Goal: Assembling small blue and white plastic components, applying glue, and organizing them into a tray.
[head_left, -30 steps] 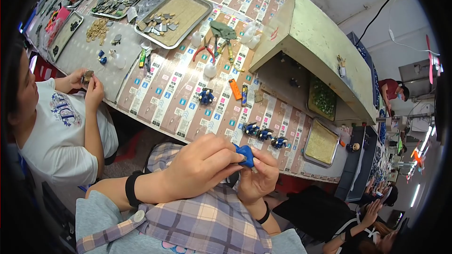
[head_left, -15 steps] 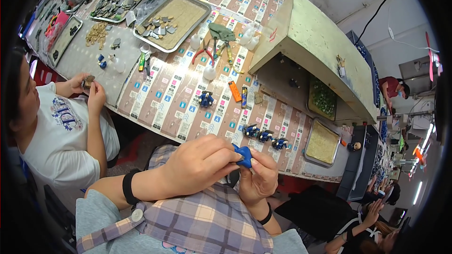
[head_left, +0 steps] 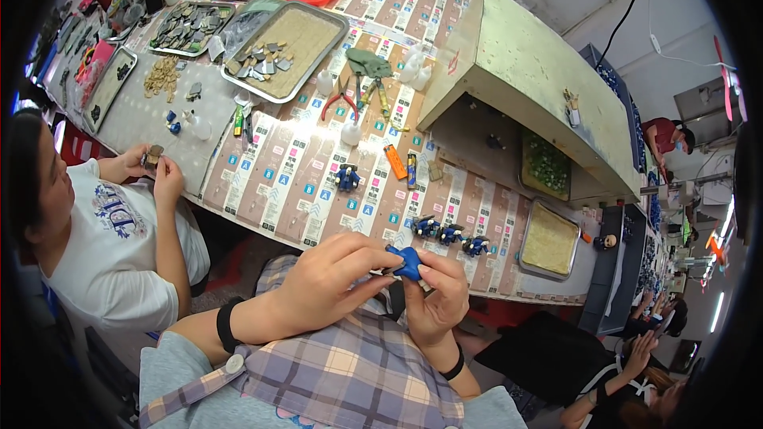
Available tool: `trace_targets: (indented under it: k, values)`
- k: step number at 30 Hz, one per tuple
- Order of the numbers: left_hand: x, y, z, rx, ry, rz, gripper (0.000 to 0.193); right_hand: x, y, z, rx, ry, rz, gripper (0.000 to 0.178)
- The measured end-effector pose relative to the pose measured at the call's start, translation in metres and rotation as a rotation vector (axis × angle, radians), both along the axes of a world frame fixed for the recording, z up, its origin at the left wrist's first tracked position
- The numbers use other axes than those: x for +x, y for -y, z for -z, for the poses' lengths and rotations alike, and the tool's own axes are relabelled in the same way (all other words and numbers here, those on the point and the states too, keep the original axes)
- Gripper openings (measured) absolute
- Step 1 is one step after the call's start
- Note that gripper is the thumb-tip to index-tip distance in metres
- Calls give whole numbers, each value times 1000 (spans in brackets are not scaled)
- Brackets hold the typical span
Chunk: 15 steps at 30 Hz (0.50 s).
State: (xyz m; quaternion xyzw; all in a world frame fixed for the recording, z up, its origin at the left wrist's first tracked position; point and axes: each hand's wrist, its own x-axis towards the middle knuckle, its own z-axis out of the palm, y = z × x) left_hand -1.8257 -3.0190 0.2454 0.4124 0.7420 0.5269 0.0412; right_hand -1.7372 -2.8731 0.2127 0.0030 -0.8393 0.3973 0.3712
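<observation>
Above my lap, in front of the table edge, my right hand (head_left: 435, 298) is closed, pinching a small smooth blue moulded piece (head_left: 408, 264) between thumb and fingers. My left hand (head_left: 322, 280) is closed too, its thumb and fingertips pressed on a small thin grey-brown piece (head_left: 388, 271) against the blue piece's left side. The fingers partly cover both pieces, so their exact kind cannot be told. Just beyond my hands stand several small dark-blue figurines (head_left: 451, 234) in a row. Another blue figurine (head_left: 347, 178) stands farther left.
Beyond lie an orange strip (head_left: 395, 162), a glue tube (head_left: 412, 171), red-handled pliers (head_left: 341, 105) and a white bottle (head_left: 350, 134). A metal tray (head_left: 288, 49) holds flat grey-tan pieces. On the right are a metal hood (head_left: 532, 87) and a tray (head_left: 550, 239). A co-worker (head_left: 119, 222) sits left.
The grey-brown piece at my left fingertips now shows beside the blue piece, which has turned slightly. My left fingers have shifted a little left. The view has moved slightly.
</observation>
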Motion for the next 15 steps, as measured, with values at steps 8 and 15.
trace_targets:
  k: [8,15]
  values:
    - [0,-2,-2,12,-124,-30,31,-2,5,6,-165,17,-6,22]
    - [0,-5,-9,-70,-236,-20,31,5,10,12,-237,24,-7,22]
